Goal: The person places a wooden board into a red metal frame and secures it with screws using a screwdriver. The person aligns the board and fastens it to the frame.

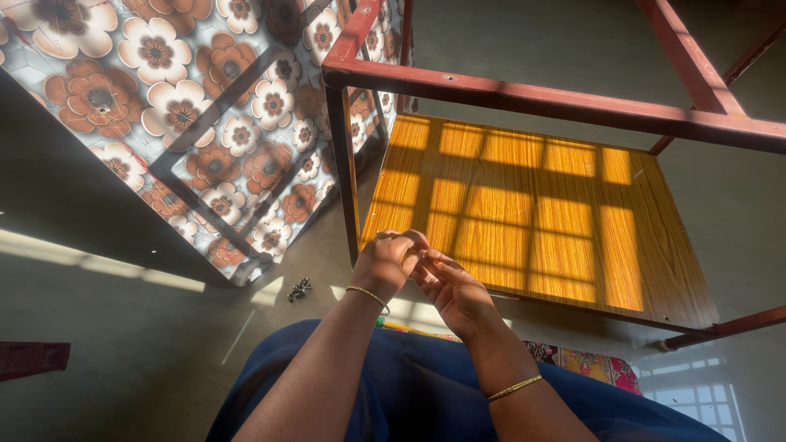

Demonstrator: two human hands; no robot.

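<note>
My left hand [388,263] and my right hand [453,292] meet in front of me, fingertips pinched together on something very small that I cannot make out. Each wrist carries a thin gold bangle. They hover over the near edge of a wooden board [532,217] lit by window-shaped sunlight. A red metal frame [524,100] stands over the board, its upright leg just left of my left hand. Blue cloth covers my lap [426,368] below the hands.
A panel with a brown and orange flower pattern [205,115] lies at the upper left. A small heap of dark screws [300,288] sits on the grey floor left of my hands. A dark red object [33,358] pokes in at the left edge.
</note>
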